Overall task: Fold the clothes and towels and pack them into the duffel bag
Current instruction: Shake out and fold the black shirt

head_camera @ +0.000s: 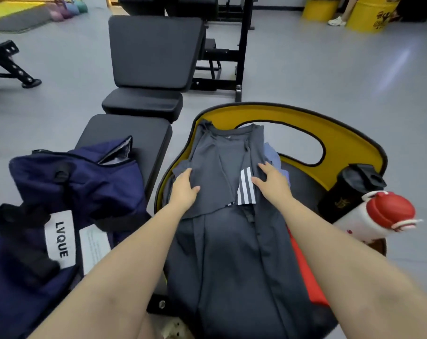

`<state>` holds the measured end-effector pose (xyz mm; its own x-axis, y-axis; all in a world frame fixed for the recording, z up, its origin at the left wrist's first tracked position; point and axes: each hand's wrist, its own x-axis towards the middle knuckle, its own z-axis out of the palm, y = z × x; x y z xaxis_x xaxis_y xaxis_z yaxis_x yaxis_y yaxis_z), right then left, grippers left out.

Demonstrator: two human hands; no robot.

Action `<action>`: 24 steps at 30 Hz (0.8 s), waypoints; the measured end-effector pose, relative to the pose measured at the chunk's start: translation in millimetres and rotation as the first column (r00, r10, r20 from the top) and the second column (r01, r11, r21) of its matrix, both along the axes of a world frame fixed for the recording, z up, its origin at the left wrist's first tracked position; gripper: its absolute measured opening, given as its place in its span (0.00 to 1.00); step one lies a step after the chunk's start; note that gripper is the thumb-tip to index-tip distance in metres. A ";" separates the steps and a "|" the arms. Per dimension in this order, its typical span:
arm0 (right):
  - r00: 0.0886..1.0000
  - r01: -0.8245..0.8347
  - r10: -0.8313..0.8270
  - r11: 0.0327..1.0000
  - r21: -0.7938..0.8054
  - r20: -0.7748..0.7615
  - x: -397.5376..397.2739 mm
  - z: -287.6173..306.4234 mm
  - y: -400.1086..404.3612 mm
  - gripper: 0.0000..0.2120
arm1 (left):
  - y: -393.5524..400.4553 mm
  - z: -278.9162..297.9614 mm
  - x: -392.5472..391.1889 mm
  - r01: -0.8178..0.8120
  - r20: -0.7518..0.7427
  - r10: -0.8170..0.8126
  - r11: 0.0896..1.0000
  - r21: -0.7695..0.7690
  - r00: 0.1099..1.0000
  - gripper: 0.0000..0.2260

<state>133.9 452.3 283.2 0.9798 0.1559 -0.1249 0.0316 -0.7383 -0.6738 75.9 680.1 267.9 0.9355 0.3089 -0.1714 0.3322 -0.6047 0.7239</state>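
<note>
A dark grey garment (227,241) with white stripes lies lengthwise on a yellow-and-black seat (305,123), its sleeves folded inward. My left hand (183,189) presses flat on the folded left sleeve. My right hand (271,182) rests flat on the right side, just beside the white stripes. A navy duffel bag (75,182) lies unzipped on the black bench to the left, with a white "LVQUE" tag. Under the grey garment, a red cloth (307,272) and a light blue cloth (274,155) show at the right edge.
A black bottle (351,189) and a white bottle with a red lid (378,216) lie on the seat's right side. Black gym benches (153,52) stand ahead, yellow barrels (368,13) at far right, kettlebells (68,8) at far left.
</note>
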 end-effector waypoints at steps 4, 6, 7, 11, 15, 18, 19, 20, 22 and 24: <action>0.998 0.011 -0.010 1.000 0.022 -0.058 -54.7 -13.6 -10.8 0.29 | -16.5 -15.5 -56.5 0.019 -0.012 -0.019 0.999 -0.025 1.000 0.31; 0.996 0.002 -0.002 1.000 0.001 -0.087 -82.9 -22.9 -17.0 0.29 | -26.0 -25.8 -82.4 0.048 -0.029 -0.049 0.999 -0.025 0.998 0.31; 0.994 -0.007 0.005 1.000 -0.010 -0.110 -96.6 -27.7 -20.9 0.29 | -31.1 -31.1 -95.2 0.076 -0.047 -0.077 0.997 -0.018 0.996 0.32; 0.983 -0.050 0.036 0.996 -0.072 -0.178 -147.2 -47.9 -37.0 0.28 | -49.9 -49.0 -142.6 0.194 -0.155 -0.190 0.981 0.006 0.969 0.32; 0.977 -0.087 0.057 0.986 -0.141 -0.204 -190.4 -61.9 -50.1 0.28 | -62.0 -61.7 -184.8 0.273 -0.262 -0.258 0.962 0.023 0.930 0.30; 0.989 -0.072 0.037 0.968 -0.240 -0.146 -218.7 -73.0 -56.9 0.28 | -69.0 -71.2 -212.2 0.264 -0.270 -0.236 0.961 0.075 0.934 0.28; 0.992 -0.062 0.028 0.958 -0.279 -0.123 -227.5 -76.4 -58.9 0.27 | -70.4 -74.1 -219.1 0.237 -0.248 -0.207 0.966 0.099 0.946 0.27; 0.994 -0.053 0.020 0.947 -0.316 -0.107 -236.9 -79.8 -61.2 0.26 | -71.5 -77.1 -225.7 0.206 -0.214 -0.176 0.970 0.127 0.961 0.26; 0.997 -0.023 -0.008 0.925 -0.380 -0.081 -255.2 -85.2 -65.0 0.24 | -72.9 -81.2 -237.0 0.145 -0.141 -0.120 0.973 0.178 0.983 0.23; 0.997 0.042 -0.067 0.911 -0.410 -0.045 -271.6 -90.7 -68.4 0.19 | -72.6 -85.0 -247.0 0.102 -0.134 -0.077 0.977 0.189 0.988 0.19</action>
